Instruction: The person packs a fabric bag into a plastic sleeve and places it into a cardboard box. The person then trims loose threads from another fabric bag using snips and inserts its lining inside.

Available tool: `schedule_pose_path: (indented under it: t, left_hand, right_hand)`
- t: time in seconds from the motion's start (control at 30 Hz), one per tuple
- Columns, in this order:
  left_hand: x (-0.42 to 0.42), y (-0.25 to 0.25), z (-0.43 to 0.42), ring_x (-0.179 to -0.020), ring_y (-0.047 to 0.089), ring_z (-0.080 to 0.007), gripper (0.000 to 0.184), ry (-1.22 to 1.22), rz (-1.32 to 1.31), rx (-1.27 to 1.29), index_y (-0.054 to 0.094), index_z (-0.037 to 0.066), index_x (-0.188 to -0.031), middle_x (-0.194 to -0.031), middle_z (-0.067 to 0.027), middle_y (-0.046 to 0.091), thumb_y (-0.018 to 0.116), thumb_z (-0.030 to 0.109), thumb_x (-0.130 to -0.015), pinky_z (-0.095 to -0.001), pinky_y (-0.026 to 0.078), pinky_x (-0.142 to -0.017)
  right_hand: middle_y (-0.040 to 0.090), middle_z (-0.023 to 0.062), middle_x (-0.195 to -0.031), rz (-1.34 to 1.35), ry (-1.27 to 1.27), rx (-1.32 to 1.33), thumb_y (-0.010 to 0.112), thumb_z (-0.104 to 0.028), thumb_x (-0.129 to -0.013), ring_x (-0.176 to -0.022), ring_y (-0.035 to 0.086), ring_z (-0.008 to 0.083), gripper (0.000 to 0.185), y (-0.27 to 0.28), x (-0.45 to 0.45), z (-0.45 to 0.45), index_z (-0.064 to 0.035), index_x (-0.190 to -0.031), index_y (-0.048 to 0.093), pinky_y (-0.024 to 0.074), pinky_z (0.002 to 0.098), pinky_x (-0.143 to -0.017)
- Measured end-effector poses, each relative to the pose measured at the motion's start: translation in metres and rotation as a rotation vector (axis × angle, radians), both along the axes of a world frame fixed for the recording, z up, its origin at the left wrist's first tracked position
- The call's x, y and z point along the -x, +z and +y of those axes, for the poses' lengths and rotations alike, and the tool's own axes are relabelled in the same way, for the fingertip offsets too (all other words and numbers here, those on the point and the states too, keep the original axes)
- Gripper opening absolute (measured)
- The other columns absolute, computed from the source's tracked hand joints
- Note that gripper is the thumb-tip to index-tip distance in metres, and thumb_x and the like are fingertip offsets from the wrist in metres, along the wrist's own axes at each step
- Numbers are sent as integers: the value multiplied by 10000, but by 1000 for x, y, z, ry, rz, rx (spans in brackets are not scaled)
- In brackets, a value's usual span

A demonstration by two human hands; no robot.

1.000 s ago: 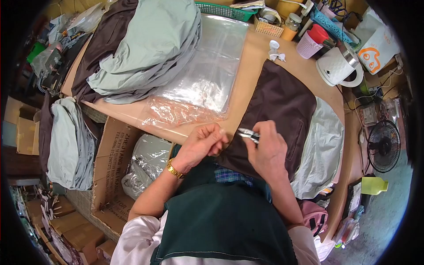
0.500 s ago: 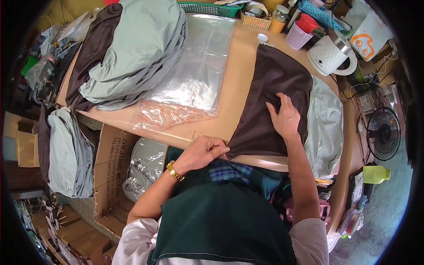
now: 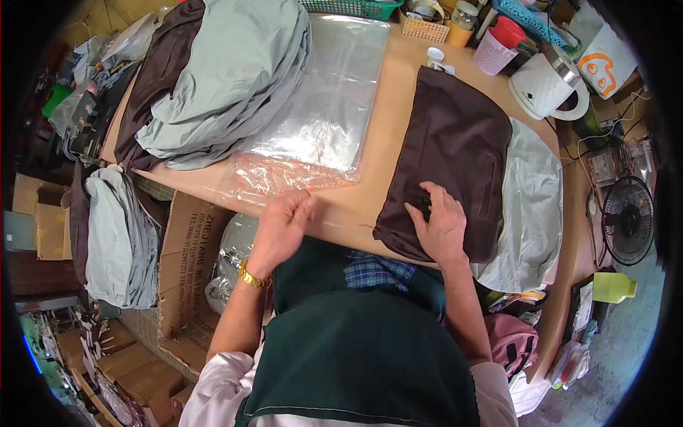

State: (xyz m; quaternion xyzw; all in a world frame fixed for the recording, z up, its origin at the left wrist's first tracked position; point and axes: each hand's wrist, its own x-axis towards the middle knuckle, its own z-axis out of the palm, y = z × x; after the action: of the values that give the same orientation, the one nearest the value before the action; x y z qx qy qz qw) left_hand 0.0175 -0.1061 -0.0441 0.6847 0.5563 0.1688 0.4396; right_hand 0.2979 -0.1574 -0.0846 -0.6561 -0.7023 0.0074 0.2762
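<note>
My left hand [image 3: 284, 226] is above the table's front edge, just below the orange-tinted end of the clear plastic bags [image 3: 324, 107]. Its fingers are curled together, and what they hold, if anything, is too small to tell. On the dark brown cloth [image 3: 455, 135] rests my right hand [image 3: 437, 222], thumb and fingers apart near the cloth's lower part. A small dark item shows beside its fingers, too unclear to name. Pale grey-green fabric [image 3: 530, 206] sticks out from under the brown cloth on the right.
Grey and brown garments [image 3: 235, 78] are heaped at the table's back left. An open cardboard box [image 3: 186, 277] stands below the front edge. A white kettle [image 3: 544, 85], a pink cup [image 3: 492, 53] and a green basket [image 3: 356, 8] line the back; a black fan [image 3: 627, 220] is at right.
My left hand has let go of the brown cloth's lower corner and moved up and left. My right hand has moved lower on the cloth; the dark tool it held a second ago has left its grip.
</note>
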Motion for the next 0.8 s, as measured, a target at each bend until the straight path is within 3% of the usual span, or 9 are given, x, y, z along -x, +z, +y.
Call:
schedule_pose_path:
  t: [0.07,0.1,0.17,0.2,0.37,0.57,0.8]
  left_hand:
    - [3,-16,9,-981,653,-218,320,-1,-210,-60,574,21,-764,-908,-151,686,502,238,-988,-349,526,-727]
    - [-5,-17,8,-981,653,-218,320,-2,-210,-62,574,21,-764,-908,-151,686,502,238,-988,-349,526,-727]
    - [-27,-20,3,-1144,599,-265,308,28,-1231,574,551,26,-797,-1080,-176,657,493,250,-1001,-329,564,-849]
    - [-29,-26,6,-1164,590,-287,264,-90,-1379,629,507,45,-843,-1160,-199,613,492,253,-1005,-328,565,-909]
    - [-33,-25,-1,-1137,603,-284,246,89,-1387,655,507,33,-858,-1129,-186,623,473,221,-1012,-329,558,-924]
    - [-33,-24,-7,-1074,626,-247,314,178,-1370,545,541,1,-859,-1093,-176,633,446,250,-1026,-339,531,-965]
    - [-32,-19,-18,-1059,624,-224,308,186,-1321,473,556,8,-875,-1095,-158,634,440,248,-1030,-333,510,-975]
  right_hand:
    - [626,108,-995,19,5,-2,733,-212,-803,-785,620,273,403,0,-1,2,-48,-1128,561,462,377,-704]
    - [619,105,-977,33,9,9,734,-221,-796,-801,614,276,422,0,-1,3,-53,-1140,556,457,380,-713]
    - [612,102,-960,42,13,23,734,-231,-789,-818,608,279,442,3,-3,4,-58,-1152,551,452,383,-723]
    - [599,99,-959,109,14,45,734,-219,-790,-814,604,278,412,7,-3,5,-71,-1138,570,452,384,-722]
    - [546,89,-958,226,24,109,742,-175,-777,-797,588,277,301,34,-2,-6,-106,-1051,640,451,389,-707]
    - [508,58,-877,45,130,62,764,-121,-707,-710,568,243,296,74,31,-19,-98,-987,671,436,362,-640]
    - [513,65,-848,-11,108,79,766,-110,-689,-686,583,246,342,77,51,-19,-80,-926,520,424,361,-616]
